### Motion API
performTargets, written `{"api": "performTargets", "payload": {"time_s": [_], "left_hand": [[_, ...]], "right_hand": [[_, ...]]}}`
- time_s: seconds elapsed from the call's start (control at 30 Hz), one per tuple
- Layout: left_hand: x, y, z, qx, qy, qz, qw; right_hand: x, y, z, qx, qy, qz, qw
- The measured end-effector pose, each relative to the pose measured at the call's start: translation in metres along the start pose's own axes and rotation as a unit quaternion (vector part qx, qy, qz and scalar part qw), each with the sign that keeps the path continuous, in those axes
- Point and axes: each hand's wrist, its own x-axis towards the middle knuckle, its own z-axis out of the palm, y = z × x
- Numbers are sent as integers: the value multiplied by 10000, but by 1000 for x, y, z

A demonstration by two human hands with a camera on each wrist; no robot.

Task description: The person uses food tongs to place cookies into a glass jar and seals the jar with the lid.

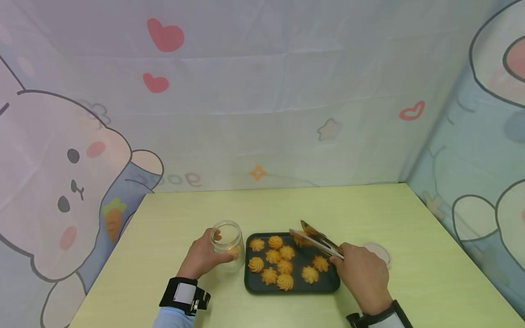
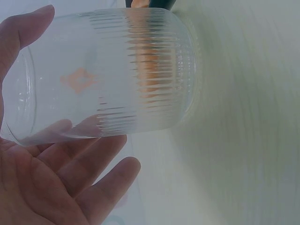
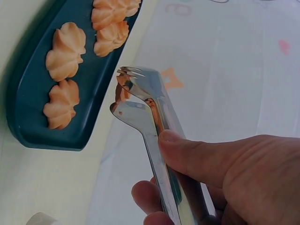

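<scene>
Here, right grip point(image 1: 364, 275) clasps tongs point(image 3: 158, 164) slanting forward-left; left grip point(image 1: 203, 256) holds jar point(image 2: 110, 75) upright.

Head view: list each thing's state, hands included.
Jar: upright, uncovered
Tray: flat on the table, partly filled
Cookies: on tray, some touching
Tongs: tips apart; whether gripping a cookie, unclear
Pale disc: on table, partly hidden
Left hand: grips jar
Right hand: holds tongs

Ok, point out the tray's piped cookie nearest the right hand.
The rightmost piped cookie, beside the right hand; every other one on the tray lies farther left.
</scene>
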Motion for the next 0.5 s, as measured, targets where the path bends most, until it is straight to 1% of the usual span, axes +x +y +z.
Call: {"api": "performTargets", "payload": {"time_s": [0.23, 0.5], "left_hand": [[0, -1, 1, -14, 17, 8, 10000], [0, -2, 1, -33, -14, -30, 10000]], "right_hand": [[-1, -6, -8, 16, 21, 27, 10000], [-3, -12, -15, 21, 404, -219, 9989]]}}
